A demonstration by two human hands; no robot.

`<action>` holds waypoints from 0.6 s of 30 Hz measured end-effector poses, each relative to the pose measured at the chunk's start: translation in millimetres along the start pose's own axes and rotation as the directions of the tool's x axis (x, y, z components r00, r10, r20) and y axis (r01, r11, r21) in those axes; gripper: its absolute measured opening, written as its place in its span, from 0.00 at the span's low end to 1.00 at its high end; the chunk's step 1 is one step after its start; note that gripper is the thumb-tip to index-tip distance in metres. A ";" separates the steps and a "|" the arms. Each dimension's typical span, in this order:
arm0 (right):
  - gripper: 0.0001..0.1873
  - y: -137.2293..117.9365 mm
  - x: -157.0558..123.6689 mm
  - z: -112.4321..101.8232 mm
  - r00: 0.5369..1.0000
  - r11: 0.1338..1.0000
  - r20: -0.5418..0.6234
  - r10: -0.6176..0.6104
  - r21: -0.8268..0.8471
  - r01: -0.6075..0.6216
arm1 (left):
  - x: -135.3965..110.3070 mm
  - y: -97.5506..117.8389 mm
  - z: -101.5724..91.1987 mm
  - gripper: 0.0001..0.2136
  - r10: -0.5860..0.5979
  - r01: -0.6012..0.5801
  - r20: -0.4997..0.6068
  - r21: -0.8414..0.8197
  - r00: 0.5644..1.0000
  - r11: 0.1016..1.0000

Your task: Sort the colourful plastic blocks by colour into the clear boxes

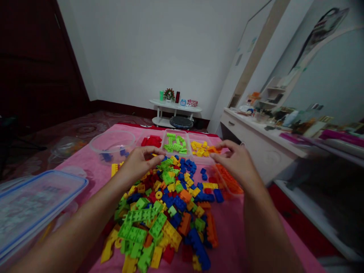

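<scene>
My right hand (pixel 236 159) pinches an orange toy brick (pixel 213 149) between thumb and fingers, above the edge of the clear box with yellow bricks (pixel 200 148). Over the far left side of a mixed pile of building bricks (pixel 170 201), my left hand (pixel 140 161) has its thumb and fingers drawn together. A bit of yellow shows at its fingertips, but what they hold is unclear. Beyond the hands stand clear boxes of red bricks (pixel 151 141) and green bricks (pixel 175 144). Orange bricks (pixel 229 178) lie in another clear box beneath my right hand.
A round clear tub (pixel 112 137) with a few blue bricks stands far left. A blue-rimmed plastic lid (pixel 42 204) lies at the left on the pink cloth (pixel 230 235). A cluttered white dresser (pixel 261 140) borders the right; a low white stand (pixel 176 105) is behind.
</scene>
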State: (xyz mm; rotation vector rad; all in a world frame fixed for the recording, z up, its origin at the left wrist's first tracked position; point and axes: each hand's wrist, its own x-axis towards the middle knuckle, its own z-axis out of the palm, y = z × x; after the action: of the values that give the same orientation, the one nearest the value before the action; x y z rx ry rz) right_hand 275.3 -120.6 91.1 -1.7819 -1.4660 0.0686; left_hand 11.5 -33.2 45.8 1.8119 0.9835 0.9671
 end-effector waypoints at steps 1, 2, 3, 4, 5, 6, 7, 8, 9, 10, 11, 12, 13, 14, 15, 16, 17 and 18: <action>0.12 13.1 4.2 -10.0 0.998 0.984 -0.007 0.055 -0.169 -0.055 | 2.0 -2.2 -6.4 0.15 0.009 -0.008 -0.019 0.055 1.000 0.998; 0.12 25.4 7.6 -17.6 0.994 0.939 0.017 0.111 -0.329 -0.099 | 4.1 -5.2 -13.1 0.15 0.014 -0.010 -0.030 0.121 0.999 0.993; 0.12 36.0 10.2 -22.5 0.983 0.888 0.071 0.172 -0.443 -0.124 | 6.2 -8.7 -19.9 0.14 0.015 -0.008 -0.036 0.197 0.999 0.980; 0.13 44.1 12.0 -24.4 0.968 0.845 0.107 0.227 -0.516 -0.141 | 8.1 -12.4 -26.4 0.14 0.012 -0.001 -0.040 0.279 0.999 0.960; 0.14 49.1 13.1 -23.5 0.956 0.816 0.139 0.259 -0.561 -0.139 | 9.5 -16.1 -32.4 0.13 0.007 0.006 -0.035 0.361 0.999 0.933; 0.15 50.9 13.4 -20.2 0.950 0.805 0.163 0.266 -0.580 -0.126 | 10.3 -19.6 -37.5 0.12 -0.005 0.014 -0.022 0.438 1.000 0.899; 0.15 49.6 13.1 -14.9 0.952 0.812 0.183 0.247 -0.576 -0.100 | 10.5 -22.6 -41.6 0.12 -0.026 0.023 -0.002 0.506 1.000 0.862; 0.14 45.7 12.1 -8.4 0.955 0.832 0.209 0.210 -0.552 -0.062 | 10.1 -25.1 -44.5 0.11 -0.054 0.030 0.025 0.565 0.998 0.824; 0.12 39.8 10.3 -1.3 0.954 0.860 0.252 0.165 -0.510 -0.014 | 9.0 -27.0 -46.1 0.11 -0.084 0.027 0.064 0.617 0.994 0.786; 0.10 32.7 7.9 5.9 0.940 0.892 0.319 0.120 -0.451 0.039 | 7.5 -28.1 -46.5 0.11 -0.117 0.017 0.107 0.664 0.987 0.748; 0.08 25.1 4.8 12.8 0.911 0.921 0.405 0.080 -0.378 0.088 | 5.6 -28.7 -45.8 0.13 -0.149 0.000 0.150 0.705 0.977 0.710; 0.07 17.5 1.0 19.0 0.864 0.945 0.500 0.048 -0.303 0.123 | 3.6 -28.6 -44.3 0.15 -0.182 -0.017 0.186 0.741 0.966 0.671; 0.07 10.1 -3.2 24.5 0.808 0.960 0.588 0.021 -0.237 0.148 | 1.8 -28.2 -42.2 0.17 -0.212 -0.033 0.214 0.773 0.953 0.634; 0.08 3.3 -7.9 29.4 0.753 0.967 0.658 0.002 -0.193 0.166 | 0.1 -27.5 -39.9 0.18 -0.237 -0.045 0.230 0.800 0.944 0.598; 0.09 -3.0 -12.6 33.9 0.709 0.968 0.706 -0.008 -0.173 0.184 | -1.2 -26.7 -37.6 0.19 -0.255 -0.049 0.232 0.822 0.939 0.568; 0.11 -8.5 -17.2 38.3 0.681 0.963 0.732 -0.008 -0.177 0.202 | -2.1 -26.0 -35.7 0.19 -0.267 -0.049 0.228 0.838 0.936 0.544; 0.13 -13.3 -21.4 42.6 0.666 0.955 0.746 -0.001 -0.197 0.222 | -2.8 -25.3 -34.2 0.19 -0.273 -0.049 0.224 0.849 0.936 0.527; 0.13 -17.3 -24.8 46.8 0.655 0.945 0.755 0.007 -0.220 0.244 | -3.0 -24.8 -33.1 0.19 -0.273 -0.052 0.221 0.855 0.936 0.516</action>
State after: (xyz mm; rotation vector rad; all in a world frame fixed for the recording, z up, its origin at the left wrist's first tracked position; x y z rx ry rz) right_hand 229.7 -116.3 59.4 -2.0034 -2.2898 0.6153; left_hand -25.1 -17.4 34.2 2.5499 1.4823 -0.0271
